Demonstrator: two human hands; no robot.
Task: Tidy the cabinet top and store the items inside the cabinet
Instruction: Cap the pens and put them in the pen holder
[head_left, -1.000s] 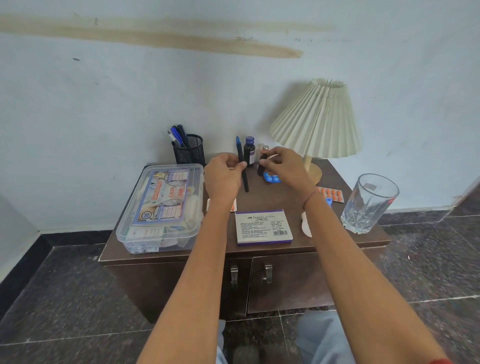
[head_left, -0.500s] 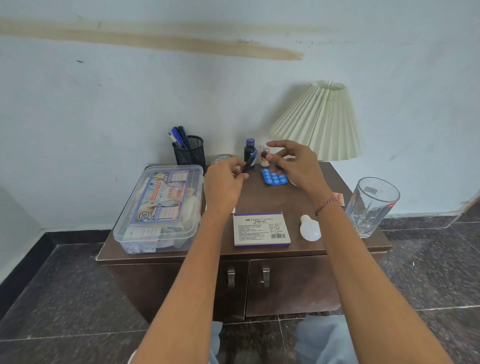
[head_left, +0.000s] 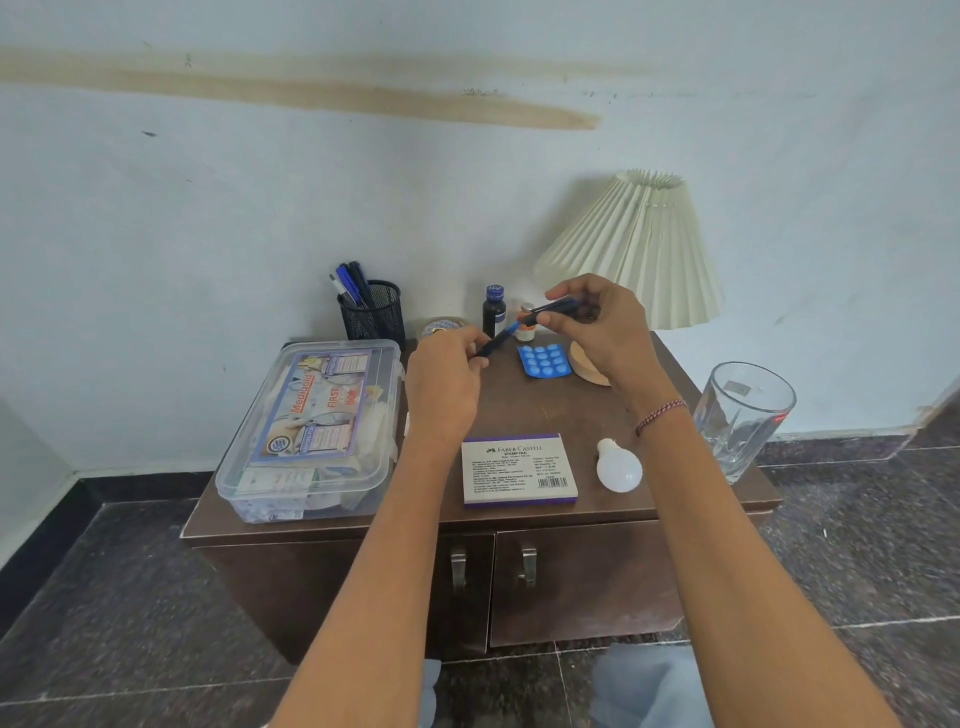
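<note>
Two hands above the cabinet top: your left hand pinches a blue-tipped pen, your right hand pinches its dark cap.

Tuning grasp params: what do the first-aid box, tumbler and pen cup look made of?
First-aid box: clear glossy plastic; contents show through lid and walls. Tumbler: clear glass by its thick faceted base and glints, though acrylic can't be excluded. Pen cup: matte black mesh, likely metal wire; the holes show.
</note>
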